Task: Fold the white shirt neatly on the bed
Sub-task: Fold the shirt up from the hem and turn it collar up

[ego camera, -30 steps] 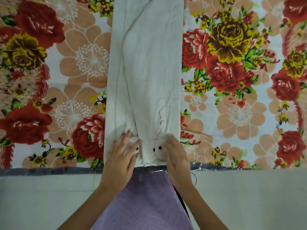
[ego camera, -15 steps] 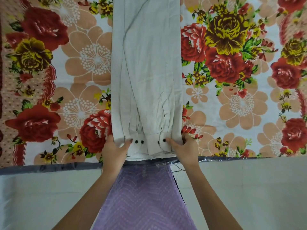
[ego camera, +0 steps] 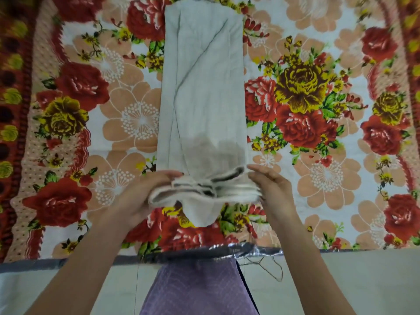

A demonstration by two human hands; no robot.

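The white shirt (ego camera: 202, 87) is laid lengthwise on the bed (ego camera: 113, 121), 12 to 6 o'clock; its 6 o'clock end is held raised, pinched by the left hand (ego camera: 141, 194) and right hand (ego camera: 272, 192).

White shirt (ego camera: 202, 87), faint grey creases, on bedsheet (ego camera: 318, 178) w/ red & yellow roses, peach blooms on white; lilac wavy-patterned garment (ego camera: 197, 289) below shirt.

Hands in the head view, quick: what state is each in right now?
Left hand: closed on the lifted near end of the white shirt.
Right hand: pinching the same end, at its right side.
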